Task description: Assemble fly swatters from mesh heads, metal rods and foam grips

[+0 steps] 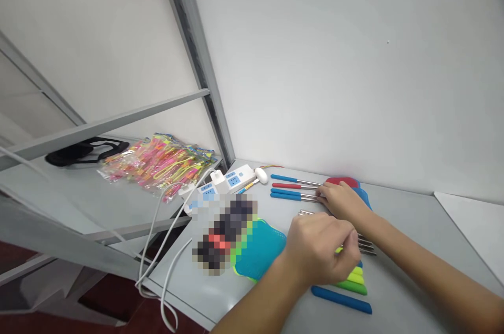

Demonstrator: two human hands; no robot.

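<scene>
My right hand (340,198) has its fingers curled at the metal shafts of several fly swatters with blue and red handles (286,186). Just beyond that hand are a red mesh head (342,182) and a blue one (361,197). Nearer to me, my left hand (323,247) is closed in a fist above a second group; its fingers are mostly turned away, and what they hold is hidden. Metal shafts (366,244) show at both sides of the fist. Left of it lies a teal mesh head (262,247) with a yellow-green rim. Green, yellow and blue handles (342,300) lie below it.
A white power strip (234,180) with plugs and looping white cables (167,271) is at the table's left corner. A pixelated dark and red item (224,237) lies nearby. Beyond a grey metal frame (214,113), a shelf holds colourful plastic packets (161,163) and a black object (88,150).
</scene>
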